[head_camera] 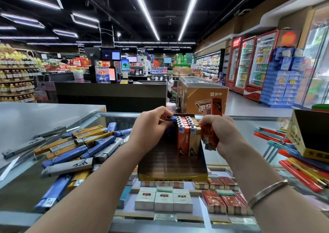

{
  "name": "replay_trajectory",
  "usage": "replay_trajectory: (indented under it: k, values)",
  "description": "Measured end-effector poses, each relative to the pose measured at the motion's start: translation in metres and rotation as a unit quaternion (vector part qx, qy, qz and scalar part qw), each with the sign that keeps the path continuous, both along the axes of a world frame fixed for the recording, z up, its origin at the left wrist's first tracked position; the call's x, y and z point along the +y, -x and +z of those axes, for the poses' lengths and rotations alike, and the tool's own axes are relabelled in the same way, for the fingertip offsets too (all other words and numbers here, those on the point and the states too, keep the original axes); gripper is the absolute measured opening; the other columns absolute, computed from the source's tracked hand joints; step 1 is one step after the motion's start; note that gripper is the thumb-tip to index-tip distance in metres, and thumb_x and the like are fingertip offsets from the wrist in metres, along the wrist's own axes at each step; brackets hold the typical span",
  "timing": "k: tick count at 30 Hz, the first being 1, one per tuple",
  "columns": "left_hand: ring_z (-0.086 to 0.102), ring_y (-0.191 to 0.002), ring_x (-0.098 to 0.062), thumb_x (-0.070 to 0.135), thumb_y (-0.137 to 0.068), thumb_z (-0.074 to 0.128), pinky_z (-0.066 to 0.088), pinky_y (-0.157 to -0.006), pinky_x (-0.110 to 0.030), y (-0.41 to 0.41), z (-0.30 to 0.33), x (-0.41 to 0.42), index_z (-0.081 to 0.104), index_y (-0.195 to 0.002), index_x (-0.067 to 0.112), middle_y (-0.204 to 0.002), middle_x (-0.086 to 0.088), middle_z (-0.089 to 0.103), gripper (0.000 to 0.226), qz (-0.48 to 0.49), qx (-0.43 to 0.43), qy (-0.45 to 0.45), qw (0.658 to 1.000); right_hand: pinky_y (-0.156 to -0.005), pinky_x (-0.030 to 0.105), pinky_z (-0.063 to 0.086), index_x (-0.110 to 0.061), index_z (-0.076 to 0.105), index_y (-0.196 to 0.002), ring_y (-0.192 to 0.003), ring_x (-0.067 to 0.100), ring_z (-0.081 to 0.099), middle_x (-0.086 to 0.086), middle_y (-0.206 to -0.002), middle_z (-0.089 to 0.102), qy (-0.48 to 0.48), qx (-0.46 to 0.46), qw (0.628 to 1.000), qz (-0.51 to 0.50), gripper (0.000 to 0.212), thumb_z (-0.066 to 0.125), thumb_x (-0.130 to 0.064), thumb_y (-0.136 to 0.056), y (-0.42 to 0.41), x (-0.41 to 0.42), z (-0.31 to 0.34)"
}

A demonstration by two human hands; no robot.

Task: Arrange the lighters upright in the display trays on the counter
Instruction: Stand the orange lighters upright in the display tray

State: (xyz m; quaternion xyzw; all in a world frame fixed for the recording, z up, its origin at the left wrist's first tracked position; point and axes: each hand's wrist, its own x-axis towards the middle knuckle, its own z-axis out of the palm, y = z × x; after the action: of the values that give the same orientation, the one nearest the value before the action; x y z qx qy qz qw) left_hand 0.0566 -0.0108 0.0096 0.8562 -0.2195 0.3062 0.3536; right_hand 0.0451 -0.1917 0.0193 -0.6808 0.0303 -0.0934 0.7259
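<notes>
Pinching a blue lighter [173,119] at the display tray [170,163], left hand [151,127]; right hand [222,134] grips orange lighters [210,136].

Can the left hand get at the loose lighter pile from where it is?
Probably yes. The left hand holds a blue lighter at the display tray; once that's seated, the loose lighter pile lies uncovered just left of it.

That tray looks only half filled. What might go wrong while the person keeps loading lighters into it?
The upright lighters fill only the back of the tray, so a nudge might tip the front row forward. The right hand grips several lighters at once; one could slip out. The left hand is pushing in a blue lighter and could knock its neighbours.
</notes>
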Motion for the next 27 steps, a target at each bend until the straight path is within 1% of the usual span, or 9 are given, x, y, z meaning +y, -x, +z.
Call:
replay_trajectory:
  k: [4, 6, 9, 11, 15, 19, 22, 24, 27]
  values:
    - [0.062, -0.087, -0.016, 0.021, -0.085, 0.064, 0.050, -0.072, -0.033, -0.004, 0.001, -0.001, 0.064, -0.102, 0.019, -0.092, 0.001, 0.069, 0.017, 0.082, -0.062, -0.079, 0.992, -0.055, 0.033, 0.045, -0.014, 0.050, -0.097, -0.069, 0.022, 0.061, 0.011, -0.080, 0.064, -0.004, -0.001, 1.000, 0.005, 0.023, 0.060, -0.008, -0.076, -0.001, 0.000, -0.001]
    - [0.051, -0.105, -0.019, 0.024, -0.086, 0.061, 0.038, -0.082, -0.029, -0.006, 0.000, -0.003, 0.065, -0.107, 0.021, -0.108, 0.003, 0.063, 0.021, 0.142, -0.104, -0.144, 0.974, -0.056, 0.034, 0.045, -0.013, 0.051, -0.097, -0.071, 0.023, 0.061, 0.012, -0.083, 0.064, -0.007, 0.001, 1.000, 0.006, 0.024, 0.061, -0.008, -0.076, -0.001, -0.001, -0.001]
    - [0.040, -0.124, -0.017, 0.021, -0.089, 0.055, 0.023, -0.104, -0.034, -0.008, 0.000, -0.003, 0.058, -0.122, 0.025, -0.130, 0.006, 0.054, 0.034, 0.152, -0.059, -0.188, 0.969, -0.061, 0.036, 0.048, -0.014, 0.051, -0.098, -0.077, 0.025, 0.061, 0.014, -0.087, 0.065, -0.011, 0.003, 1.000, 0.005, 0.025, 0.061, -0.008, -0.076, 0.000, -0.001, -0.001]
    - [0.042, -0.124, -0.016, 0.016, -0.090, 0.052, 0.022, -0.108, -0.039, -0.008, 0.000, -0.001, 0.053, -0.127, 0.028, -0.132, 0.009, 0.053, 0.040, 0.132, -0.019, -0.181, 0.974, -0.062, 0.037, 0.048, -0.014, 0.050, -0.097, -0.077, 0.025, 0.062, 0.014, -0.087, 0.065, -0.016, 0.005, 1.000, 0.005, 0.024, 0.061, -0.008, -0.076, 0.000, -0.001, -0.001]
    - [0.040, -0.123, -0.013, 0.011, -0.089, 0.051, 0.042, -0.096, -0.035, -0.007, 0.000, 0.005, 0.048, -0.131, 0.030, -0.134, 0.012, 0.048, 0.046, 0.086, 0.019, -0.160, 0.983, -0.064, 0.038, 0.049, -0.012, 0.051, -0.100, -0.078, 0.025, 0.061, 0.013, -0.087, 0.064, -0.024, 0.011, 1.000, 0.010, 0.027, 0.062, -0.007, -0.076, 0.002, -0.001, 0.001]
    - [0.029, -0.132, -0.011, 0.011, -0.088, 0.055, 0.030, -0.108, -0.032, -0.006, -0.007, 0.012, 0.038, -0.138, 0.032, -0.141, 0.008, 0.041, 0.056, 0.024, 0.060, -0.121, 0.991, -0.058, 0.034, 0.048, -0.010, 0.055, -0.096, -0.066, 0.019, 0.061, 0.008, -0.075, 0.062, -0.057, 0.003, 0.998, 0.012, 0.019, 0.063, -0.010, -0.079, 0.004, -0.005, 0.005]
    - [0.043, -0.122, -0.012, 0.018, -0.088, 0.059, 0.040, -0.099, -0.032, 0.002, -0.002, 0.011, 0.044, -0.132, 0.030, -0.133, 0.005, 0.050, 0.048, 0.025, 0.012, -0.039, 0.999, -0.059, 0.037, 0.051, -0.010, 0.056, -0.094, -0.069, 0.021, 0.063, 0.008, -0.076, 0.061, -0.124, -0.023, 0.992, 0.010, 0.018, 0.066, -0.012, -0.080, 0.006, -0.009, 0.012]
    - [0.044, -0.120, -0.009, 0.022, -0.087, 0.061, 0.039, -0.097, -0.028, 0.009, 0.006, 0.005, 0.051, -0.125, 0.027, -0.126, 0.009, 0.054, 0.040, 0.023, -0.050, -0.004, 0.998, -0.064, 0.039, 0.053, -0.011, 0.056, -0.089, -0.075, 0.024, 0.063, 0.008, -0.076, 0.063, -0.172, -0.030, 0.984, 0.027, 0.016, 0.068, -0.014, -0.080, 0.010, -0.010, 0.017]
    - [0.043, -0.113, -0.006, 0.032, -0.081, 0.065, 0.032, -0.092, -0.020, 0.026, 0.013, -0.009, 0.058, -0.118, 0.026, -0.118, 0.008, 0.058, 0.039, -0.003, -0.144, -0.040, 0.989, -0.057, 0.038, 0.051, -0.011, 0.058, -0.085, -0.063, 0.022, 0.066, 0.002, -0.057, 0.066, -0.219, -0.009, 0.973, 0.067, 0.015, 0.068, -0.020, -0.080, 0.017, -0.006, 0.023]
